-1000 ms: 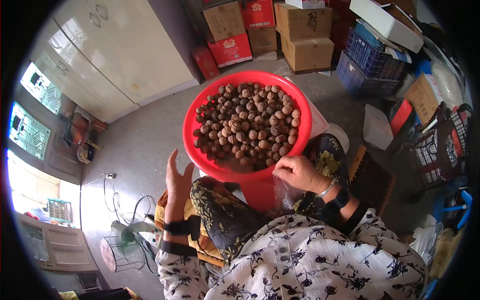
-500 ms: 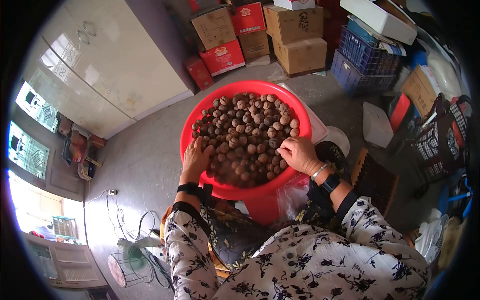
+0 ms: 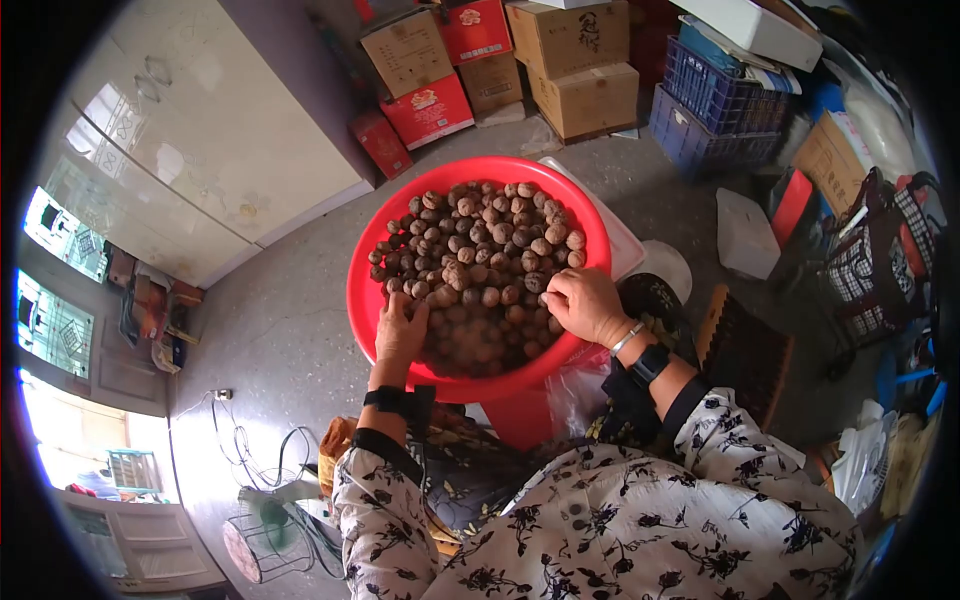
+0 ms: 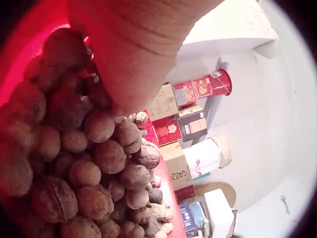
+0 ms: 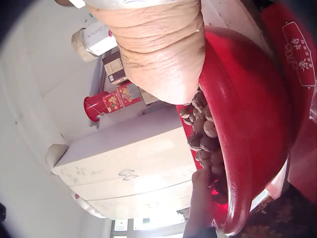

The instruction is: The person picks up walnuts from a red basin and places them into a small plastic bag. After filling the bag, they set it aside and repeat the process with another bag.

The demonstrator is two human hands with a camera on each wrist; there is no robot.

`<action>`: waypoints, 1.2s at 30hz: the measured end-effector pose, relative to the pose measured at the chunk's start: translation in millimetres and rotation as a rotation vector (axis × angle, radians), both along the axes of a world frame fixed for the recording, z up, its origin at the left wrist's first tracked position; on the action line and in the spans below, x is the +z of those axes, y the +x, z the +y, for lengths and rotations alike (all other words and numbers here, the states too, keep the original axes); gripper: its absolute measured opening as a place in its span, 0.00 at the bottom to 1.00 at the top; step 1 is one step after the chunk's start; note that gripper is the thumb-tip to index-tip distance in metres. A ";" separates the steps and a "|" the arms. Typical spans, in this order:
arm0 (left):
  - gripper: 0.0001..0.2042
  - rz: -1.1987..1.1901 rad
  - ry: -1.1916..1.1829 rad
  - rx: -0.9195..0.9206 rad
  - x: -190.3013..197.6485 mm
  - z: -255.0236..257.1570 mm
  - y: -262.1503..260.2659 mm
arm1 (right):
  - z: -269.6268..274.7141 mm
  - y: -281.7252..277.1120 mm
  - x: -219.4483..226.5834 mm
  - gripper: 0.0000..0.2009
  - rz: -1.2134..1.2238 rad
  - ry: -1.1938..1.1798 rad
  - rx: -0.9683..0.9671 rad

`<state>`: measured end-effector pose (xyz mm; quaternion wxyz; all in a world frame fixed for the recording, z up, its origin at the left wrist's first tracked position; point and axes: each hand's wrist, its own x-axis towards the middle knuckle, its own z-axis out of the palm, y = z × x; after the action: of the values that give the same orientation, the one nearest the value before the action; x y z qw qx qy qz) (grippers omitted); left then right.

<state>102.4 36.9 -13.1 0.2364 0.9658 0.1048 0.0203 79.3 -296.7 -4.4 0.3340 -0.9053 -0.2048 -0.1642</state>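
Note:
Brown walnuts (image 3: 470, 270) fill a round red basin (image 3: 365, 250) in front of the person. The left hand (image 3: 400, 335) is at the basin's left side, its loosely bent fingers touching the nuts. At the right side the right hand (image 3: 588, 305) is over the rim, fingers bent in and thumb close to them; whether a nut is between them is hidden. The left wrist view has the left hand (image 4: 133, 59) above the walnuts (image 4: 94, 171). The right wrist view shows the right hand (image 5: 161, 57) beside the basin's rim (image 5: 225, 134), its fingertips out of sight.
Cardboard boxes (image 3: 585, 100) and red boxes (image 3: 430, 112) are stacked behind the basin. Blue crates (image 3: 715, 100) and a checked bag (image 3: 870, 265) stand at the right. A pale cabinet (image 3: 180, 120) is at the left, a fan (image 3: 270, 510) at lower left. Clear plastic (image 3: 578, 395) hangs below the basin.
The left hand has come from outside the basin onto the nuts at its left side. The right hand has moved from the front rim up to the right side. The head view has shifted slightly.

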 end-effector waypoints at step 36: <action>0.14 -0.067 -0.241 -0.459 -2.6 -90.0 -9.7 | 1.5 0.4 -4.7 0.08 -0.035 0.012 -0.026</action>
<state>92.7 -53.1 -15.7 0.3517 0.9278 -0.1234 -0.0143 79.7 -295.2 -9.0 0.3337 -0.9028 -0.1980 -0.1857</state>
